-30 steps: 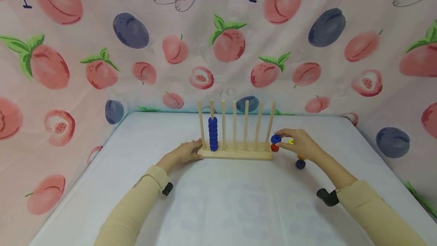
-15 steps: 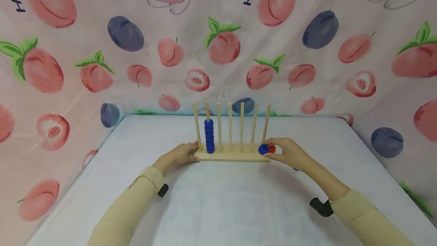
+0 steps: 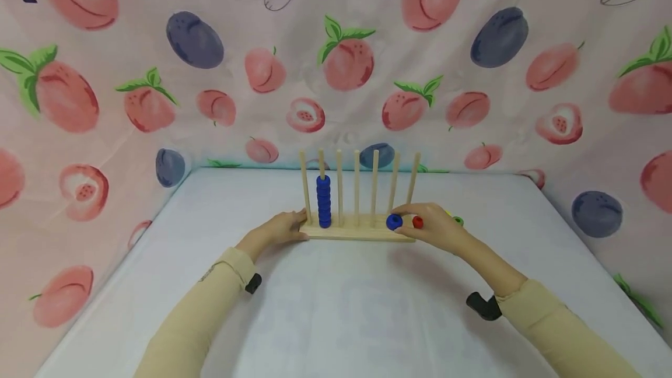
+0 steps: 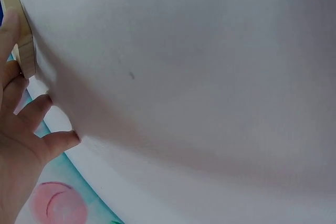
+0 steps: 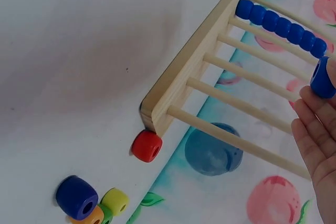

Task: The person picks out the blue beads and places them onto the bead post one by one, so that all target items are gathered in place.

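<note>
A wooden bead rack (image 3: pixel 352 236) with several upright pegs stands near the back of the table. Blue beads (image 3: pixel 324 202) are stacked on its second peg from the left. My left hand (image 3: pixel 275 230) grips the rack's left end, thumb in front, as the left wrist view shows too. My right hand (image 3: pixel 438 229) pinches a blue bead (image 3: pixel 394 222) between thumb and fingers. In the head view that bead appears before the rack's right part; in the right wrist view the held bead (image 5: pixel 318 80) is off the pegs, its hole showing.
A red bead (image 5: pixel 147 146) lies by the rack's right end. Farther right are loose beads: a dark blue bead (image 5: pixel 75 198), a yellow bead (image 5: pixel 116 199), an orange bead (image 5: pixel 88 216) and a green bead (image 3: pixel 458 221). A fruit-print cloth (image 3: pixel 346 104) hangs behind the table.
My right hand has carried the blue bead leftward, from beside the rack's right end to in front of its right pegs. The left hand keeps its hold on the rack's left end.
</note>
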`<state>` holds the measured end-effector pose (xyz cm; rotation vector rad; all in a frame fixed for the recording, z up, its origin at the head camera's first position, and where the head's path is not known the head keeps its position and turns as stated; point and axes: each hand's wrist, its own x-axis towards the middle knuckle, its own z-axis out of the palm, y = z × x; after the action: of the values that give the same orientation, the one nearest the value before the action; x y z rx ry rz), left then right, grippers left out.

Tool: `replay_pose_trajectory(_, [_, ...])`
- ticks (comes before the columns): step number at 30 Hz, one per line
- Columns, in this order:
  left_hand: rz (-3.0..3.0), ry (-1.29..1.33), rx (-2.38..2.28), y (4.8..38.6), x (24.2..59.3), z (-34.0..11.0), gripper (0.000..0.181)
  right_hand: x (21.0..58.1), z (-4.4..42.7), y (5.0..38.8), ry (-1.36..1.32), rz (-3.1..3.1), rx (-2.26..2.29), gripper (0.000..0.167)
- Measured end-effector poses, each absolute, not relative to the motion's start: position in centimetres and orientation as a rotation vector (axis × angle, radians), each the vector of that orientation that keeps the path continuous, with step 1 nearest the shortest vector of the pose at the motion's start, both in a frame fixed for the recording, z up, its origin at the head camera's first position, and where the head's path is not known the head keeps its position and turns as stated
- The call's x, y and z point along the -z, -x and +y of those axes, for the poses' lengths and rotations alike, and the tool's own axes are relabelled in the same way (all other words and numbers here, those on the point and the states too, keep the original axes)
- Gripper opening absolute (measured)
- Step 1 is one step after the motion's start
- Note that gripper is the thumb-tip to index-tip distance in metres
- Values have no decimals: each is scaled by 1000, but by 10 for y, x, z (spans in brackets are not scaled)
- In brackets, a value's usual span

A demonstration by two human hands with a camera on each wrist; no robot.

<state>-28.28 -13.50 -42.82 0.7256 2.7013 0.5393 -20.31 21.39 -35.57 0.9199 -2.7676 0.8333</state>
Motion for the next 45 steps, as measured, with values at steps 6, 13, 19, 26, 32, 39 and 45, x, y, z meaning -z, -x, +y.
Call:
replay_pose_trajectory(6, [2694, -757, -539, 285, 430, -133, 71, 351, 210, 202, -911, -2766, -817, 37])
replay_pose_trajectory(13, [2680, -741, -521, 285, 428, -133, 69, 348, 208, 198, -876, -2763, -851, 38])
replay_pose_trajectory(19, [2689, -734, -538, 286, 427, -138, 68, 345, 202, 199, -911, -2749, -852, 39])
replay_pose_trajectory(26, [2686, -741, -579, 283, 425, -136, 70, 346, 198, 200, -971, -2703, -848, 38])
replay_pose_trajectory(32, [2697, -710, -577, 283, 429, -136, 72, 349, 192, 200, -987, -2695, -859, 35])
replay_pose_trajectory(39, [2703, -708, -584, 283, 431, -134, 71, 347, 186, 202, -979, -2680, -872, 35])
replay_pose_trajectory(45, [2732, -711, -584, 283, 430, -134, 70, 343, 182, 205, -958, -2672, -864, 36])
